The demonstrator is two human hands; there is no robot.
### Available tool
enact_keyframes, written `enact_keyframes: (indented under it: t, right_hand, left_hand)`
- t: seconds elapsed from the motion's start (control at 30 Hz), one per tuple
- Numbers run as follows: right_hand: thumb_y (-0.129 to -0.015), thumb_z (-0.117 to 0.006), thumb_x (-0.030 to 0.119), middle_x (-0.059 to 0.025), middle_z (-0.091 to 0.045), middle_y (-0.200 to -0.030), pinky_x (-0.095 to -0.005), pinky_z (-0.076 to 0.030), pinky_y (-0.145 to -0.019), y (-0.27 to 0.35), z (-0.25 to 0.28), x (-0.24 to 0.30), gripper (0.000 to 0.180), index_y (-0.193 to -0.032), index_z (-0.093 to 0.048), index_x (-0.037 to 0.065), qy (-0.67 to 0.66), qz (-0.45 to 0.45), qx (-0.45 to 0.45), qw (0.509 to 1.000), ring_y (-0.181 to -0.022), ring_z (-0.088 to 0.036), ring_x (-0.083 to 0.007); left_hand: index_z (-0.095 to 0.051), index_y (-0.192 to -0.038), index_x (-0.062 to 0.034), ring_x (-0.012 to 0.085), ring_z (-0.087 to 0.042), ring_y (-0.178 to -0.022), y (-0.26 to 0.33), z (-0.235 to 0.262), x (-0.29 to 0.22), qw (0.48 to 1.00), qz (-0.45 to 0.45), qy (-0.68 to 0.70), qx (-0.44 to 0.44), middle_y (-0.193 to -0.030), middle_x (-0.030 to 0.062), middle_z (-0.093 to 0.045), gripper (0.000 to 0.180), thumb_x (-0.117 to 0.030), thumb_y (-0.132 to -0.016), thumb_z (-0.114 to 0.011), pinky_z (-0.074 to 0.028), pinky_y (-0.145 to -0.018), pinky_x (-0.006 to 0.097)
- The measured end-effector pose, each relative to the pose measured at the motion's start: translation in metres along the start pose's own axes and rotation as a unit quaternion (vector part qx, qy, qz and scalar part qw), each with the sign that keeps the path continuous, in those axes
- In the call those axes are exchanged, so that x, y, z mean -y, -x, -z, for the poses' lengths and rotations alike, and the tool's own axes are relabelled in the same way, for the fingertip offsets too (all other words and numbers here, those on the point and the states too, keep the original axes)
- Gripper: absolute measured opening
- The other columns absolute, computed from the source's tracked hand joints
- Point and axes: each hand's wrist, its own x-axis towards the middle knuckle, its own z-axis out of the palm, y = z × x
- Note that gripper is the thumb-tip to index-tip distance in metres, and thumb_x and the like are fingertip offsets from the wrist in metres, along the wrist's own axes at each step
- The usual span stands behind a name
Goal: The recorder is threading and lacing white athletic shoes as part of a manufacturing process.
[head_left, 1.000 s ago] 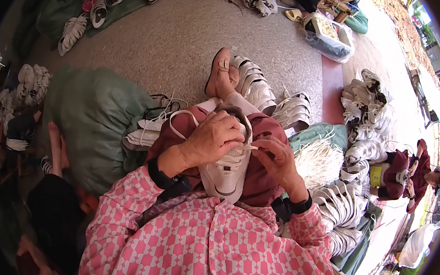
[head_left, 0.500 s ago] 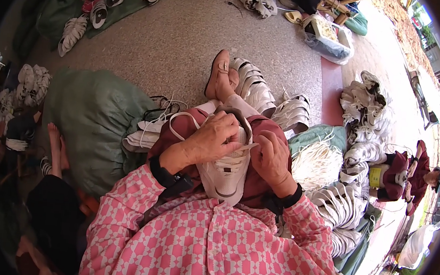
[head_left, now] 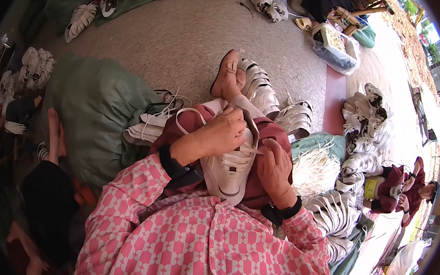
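A white sneaker [head_left: 228, 176] lies in my lap, toe toward me, its dark-lined opening facing away. My left hand [head_left: 224, 133] curls over the left side of its upper, near the tongue; its fingertips are partly hidden. A flat white shoelace [head_left: 253, 150] runs from the eyelets to my right hand [head_left: 274, 166], which pinches it between thumb and forefinger at the shoe's right side. Another stretch of lace [head_left: 181, 117] loops loosely left of my left hand.
Left of my legs stands a bulging green sack [head_left: 96, 121] beside white shoe parts [head_left: 147, 131]. At right are a heap of white laces [head_left: 314, 166] and rows of stacked white shoe uppers [head_left: 331, 212]. A person in dark red [head_left: 409, 188] sits farther right. Bare legs [head_left: 55, 133] show at left.
My left hand has drawn back from the lace toward the shoe's opening. My right hand keeps its pinch on the lace and has shifted slightly down and right. The whole view has shifted a little.
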Motion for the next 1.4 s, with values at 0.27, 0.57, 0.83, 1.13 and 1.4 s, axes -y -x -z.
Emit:
enact_keyframes:
  t: [0.27, 0.57, 0.83, 1.13, 1.4]
  right_hand:
    - [-0.068, -0.057, -0.003, -0.0121, -0.059, -0.102, -0.0383, -0.044, -0.077, 0.003, 0.025, -0.005, 0.038, -0.106, -0.056, 0.003, -0.196, -0.081, 0.058, 0.976, -0.09, -0.058, -0.0296]
    - [-0.077, -0.058, -0.002, -0.0125, -0.06, -0.1, -0.0388, -0.046, -0.083, -0.033, 0.028, -0.013, 0.027, -0.103, -0.062, 0.003, -0.235, -0.133, 0.012, 0.963, -0.093, -0.057, -0.0318]
    - [-0.074, -0.064, 0.001, -0.0095, -0.063, -0.095, -0.0383, -0.047, -0.079, -0.058, 0.017, 0.01, 0.019, -0.093, -0.065, 0.005, -0.23, 0.0, 0.066, 0.971, -0.088, -0.061, -0.0301]
    - [-0.08, -0.064, 0.001, -0.0099, -0.06, -0.098, -0.0357, -0.052, -0.066, -0.059, -0.001, 0.009, 0.018, -0.097, -0.066, 0.005, -0.28, -0.054, 0.136, 0.949, -0.085, -0.063, -0.0279]
    - [-0.082, -0.069, 0.002, -0.008, -0.055, -0.094, -0.0298, -0.046, -0.068, -0.056, -0.002, 0.006, 0.016, -0.097, -0.069, 0.003, -0.312, -0.038, 0.146, 0.938, -0.079, -0.057, -0.019]
  left_hand:
    - [-0.062, -0.09, -0.0018, 0.014, -0.057, -0.064, 0.069, 0.044, 0.018, 0.927, 0.264, 0.253, -0.089, -0.081, 0.0038, -0.06, 0.028, -0.03, -0.094, -0.064, -0.047, -0.055, 0.026]
    - [-0.058, -0.102, -0.0106, 0.0085, -0.047, -0.046, 0.086, 0.033, 0.015, 0.61, 0.472, 0.635, -0.053, -0.069, 0.0034, -0.059, 0.035, -0.045, -0.095, -0.06, -0.03, -0.038, 0.021]
    - [-0.059, -0.098, -0.0142, 0.0029, -0.033, -0.039, 0.051, 0.013, 0.031, 0.647, 0.401, 0.635, -0.127, -0.061, -0.0064, -0.049, 0.012, -0.024, -0.094, -0.065, -0.023, -0.035, 0.019]
    - [-0.059, -0.099, -0.0055, 0.006, -0.045, -0.061, 0.058, 0.061, 0.03, 0.575, 0.285, 0.735, -0.22, -0.074, -0.004, -0.047, 0.021, -0.026, -0.098, -0.06, -0.032, -0.043, 0.019]
    - [-0.045, -0.08, -0.0134, 0.003, -0.04, -0.053, 0.118, 0.16, 0.008, 0.747, 0.263, 0.556, -0.254, -0.07, -0.0053, -0.042, 0.026, -0.016, -0.092, -0.068, -0.031, -0.042, 0.019]
